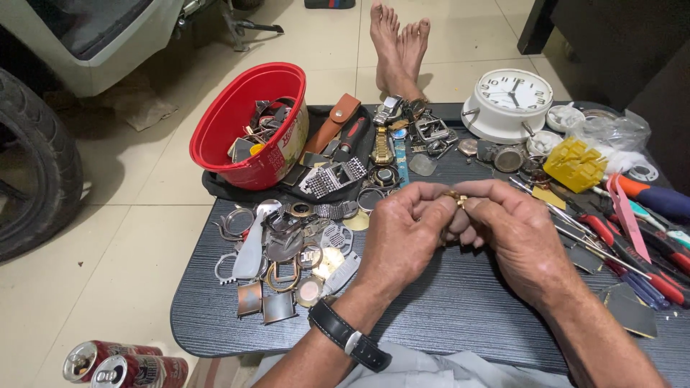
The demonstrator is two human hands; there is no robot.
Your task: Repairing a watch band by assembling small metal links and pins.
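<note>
So there's a tiny gold-coloured metal part pinched right between the fingertips of both hands, held up just above the middle of the dark wood-grain low table. It's too small to tell what it is exactly. The left hand is curled in tight, thumb and forefinger closed on the part, and there's a black strap wristwatch on that wrist. The right hand comes in from the other side, fingers bunched narrow and gripping the same piece.

Just left of the hands sits a messy pile of watch cases, bezels and metal bracelet bits. Behind that is a red plastic bucket, tipped over a bit, with more watch parts inside. Further back near the table's far edge there's a white round alarm clock, and beside it a yellow plastic block-shaped holder. Down the right side is a bunch of red- and blue-handled screwdrivers and tweezers.

On the tiled floor, lower left, two red drink cans lie on their sides, and the person's bare feet stick out past the table
</note>
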